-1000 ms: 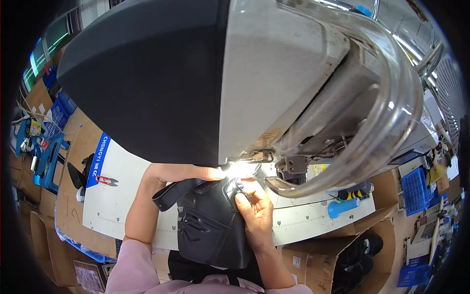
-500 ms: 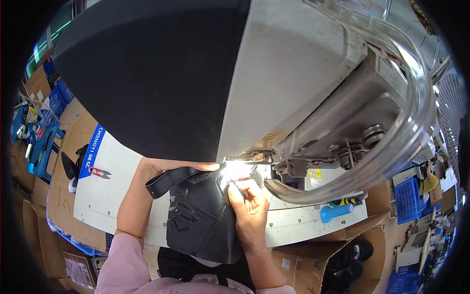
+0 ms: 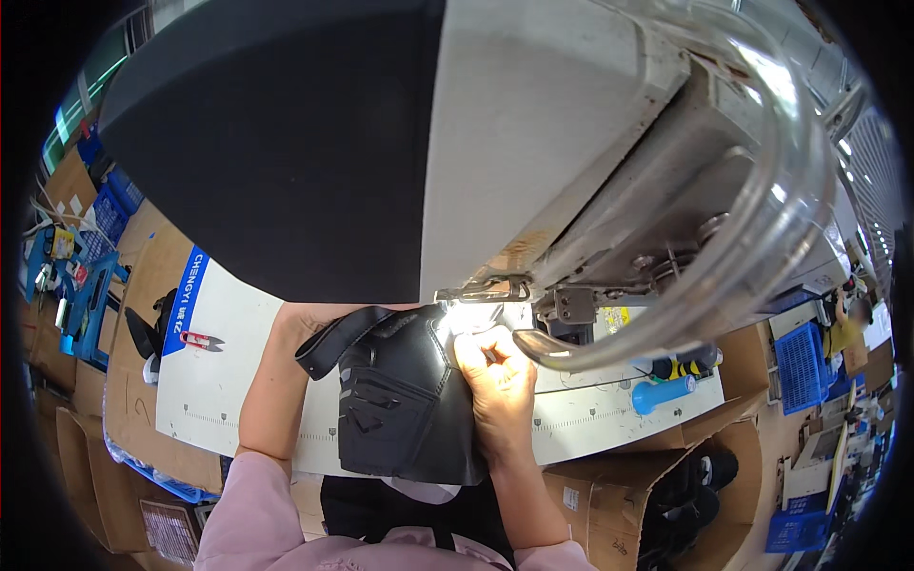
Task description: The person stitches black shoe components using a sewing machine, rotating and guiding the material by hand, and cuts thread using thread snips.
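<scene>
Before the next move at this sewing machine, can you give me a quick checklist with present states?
1. Sewing area lit: ok, bright light falls under the sewing machine.
2. Right hand at the right side of the black leather-like workpiece: ok; exact fingertip grip: cannot tell.
3. Left hand placement: cannot tell, the machine's head hides its fingers.
4. Fingers clear of the needle: cannot tell, the needle is not discernible.
5. Strap loop's outer end away from the lit spot: ok, it points left.
6. Red-handled thread snips away from the workpiece: ok.
</scene>
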The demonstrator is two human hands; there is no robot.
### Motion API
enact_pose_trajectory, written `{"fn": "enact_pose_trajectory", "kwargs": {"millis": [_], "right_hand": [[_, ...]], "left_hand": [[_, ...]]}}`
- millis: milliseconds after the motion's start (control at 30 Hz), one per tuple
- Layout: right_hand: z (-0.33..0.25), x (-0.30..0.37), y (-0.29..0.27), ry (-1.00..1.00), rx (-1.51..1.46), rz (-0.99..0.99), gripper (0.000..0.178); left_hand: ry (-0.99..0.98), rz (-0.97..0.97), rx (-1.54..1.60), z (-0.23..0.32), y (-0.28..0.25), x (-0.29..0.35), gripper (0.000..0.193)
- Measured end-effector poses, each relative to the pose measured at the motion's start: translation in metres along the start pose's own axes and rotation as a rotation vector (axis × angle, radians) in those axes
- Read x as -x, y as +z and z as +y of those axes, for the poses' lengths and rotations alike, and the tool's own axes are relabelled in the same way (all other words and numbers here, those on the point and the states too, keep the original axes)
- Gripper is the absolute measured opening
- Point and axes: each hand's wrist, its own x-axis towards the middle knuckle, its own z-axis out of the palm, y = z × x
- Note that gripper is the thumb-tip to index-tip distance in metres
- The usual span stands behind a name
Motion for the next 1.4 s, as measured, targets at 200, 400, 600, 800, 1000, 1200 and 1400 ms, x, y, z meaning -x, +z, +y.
{"fn": "enact_pose_trajectory", "kwargs": {"millis": [200,400,600,800,1000,1200,1400], "right_hand": [[0.005,-0.001,0.01,0.062,0.126,-0.004,0.012],[-0.016,0.008,0.001,0.086,0.184,-0.12,0.022],[-0.04,0.029,0.021,-0.065,0.382,-0.562,0.026],[-0.087,0.053,0.028,-0.34,1.031,-1.111,0.03],[-0.022,0.075,0.005,-0.652,1.264,-1.154,0.02],[-0.004,0.086,0.006,-0.732,1.273,-1.085,0.019],[-0.002,0.09,0.004,-0.775,1.288,-1.055,0.018]], "left_hand": [[0.018,0.167,0.062,-0.004,-0.011,0.015,0.021],[0.162,0.494,-0.546,-0.038,-0.064,0.063,0.026],[-0.388,0.602,-1.229,-0.122,-0.155,0.247,0.041],[-0.23,0.687,-1.239,-0.093,-0.112,0.272,0.011],[-0.329,0.817,-0.594,-0.094,-0.082,0.253,0.011],[-0.223,0.219,-0.491,-0.008,-0.004,0.245,0.025],[-0.073,-0.006,-0.733,0.004,0.017,0.231,0.022]]}}
